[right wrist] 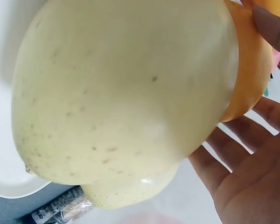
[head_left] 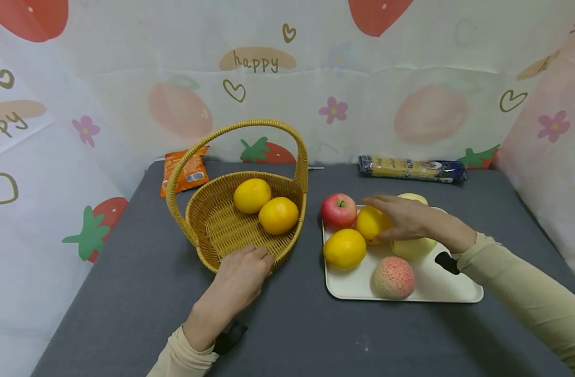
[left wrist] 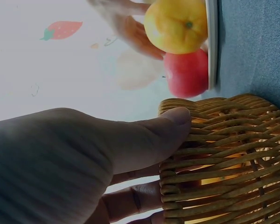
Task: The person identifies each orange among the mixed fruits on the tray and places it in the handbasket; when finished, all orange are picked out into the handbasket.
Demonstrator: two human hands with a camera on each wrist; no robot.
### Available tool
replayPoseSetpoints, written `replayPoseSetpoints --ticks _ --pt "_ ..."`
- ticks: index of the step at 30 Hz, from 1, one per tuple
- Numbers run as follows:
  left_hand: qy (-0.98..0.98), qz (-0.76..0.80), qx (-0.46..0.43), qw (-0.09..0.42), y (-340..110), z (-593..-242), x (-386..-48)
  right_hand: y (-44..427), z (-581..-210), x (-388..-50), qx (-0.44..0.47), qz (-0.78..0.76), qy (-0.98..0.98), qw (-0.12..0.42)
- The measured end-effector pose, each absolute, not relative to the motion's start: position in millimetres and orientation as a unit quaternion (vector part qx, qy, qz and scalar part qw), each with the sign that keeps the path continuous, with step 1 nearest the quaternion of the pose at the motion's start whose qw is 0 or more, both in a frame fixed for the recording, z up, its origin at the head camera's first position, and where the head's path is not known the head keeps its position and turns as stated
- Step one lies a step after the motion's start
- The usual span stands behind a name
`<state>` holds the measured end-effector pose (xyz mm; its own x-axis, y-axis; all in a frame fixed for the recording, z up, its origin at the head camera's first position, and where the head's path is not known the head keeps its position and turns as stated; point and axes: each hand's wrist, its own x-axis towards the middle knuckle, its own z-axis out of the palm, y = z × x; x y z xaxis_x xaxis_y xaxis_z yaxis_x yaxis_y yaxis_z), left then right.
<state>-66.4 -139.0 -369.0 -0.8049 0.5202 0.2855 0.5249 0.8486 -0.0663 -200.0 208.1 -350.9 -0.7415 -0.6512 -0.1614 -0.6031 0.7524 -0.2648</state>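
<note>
A yellow wicker basket (head_left: 226, 230) holds two yellow-orange fruits (head_left: 252, 196). My left hand (head_left: 242, 275) grips its near rim, the thumb outside and the fingers over the edge in the left wrist view. On the white tray (head_left: 438, 288), my right hand (head_left: 407, 217) reaches around an orange fruit (head_left: 369, 222), thumb on the near side and fingers on the far side. In the right wrist view the fingers of my right hand (right wrist: 252, 158) curve round the orange fruit (right wrist: 252, 60), beside a large pale green fruit (right wrist: 121, 93).
The tray also bears a red apple (head_left: 339, 210), another yellow fruit (head_left: 345, 249) and a pinkish peach (head_left: 394, 277). An orange packet (head_left: 188, 170) lies behind the basket, and a long yellow-and-blue package (head_left: 409, 168) lies at the table's back edge. The basket's tall handle (head_left: 254, 123) arches upward.
</note>
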Motion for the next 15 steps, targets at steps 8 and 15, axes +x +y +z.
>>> replayPoseSetpoints --ticks 8,15 --pt "-0.95 -0.008 -0.274 0.149 -139.0 -369.4 -66.7 209.0 -355.6 -200.1 -0.379 -0.097 0.914 0.11" --pt "-0.949 -0.008 -0.275 0.156 -139.1 -370.2 -66.6 211.1 -355.9 -200.4 -0.399 -0.092 0.905 0.114"
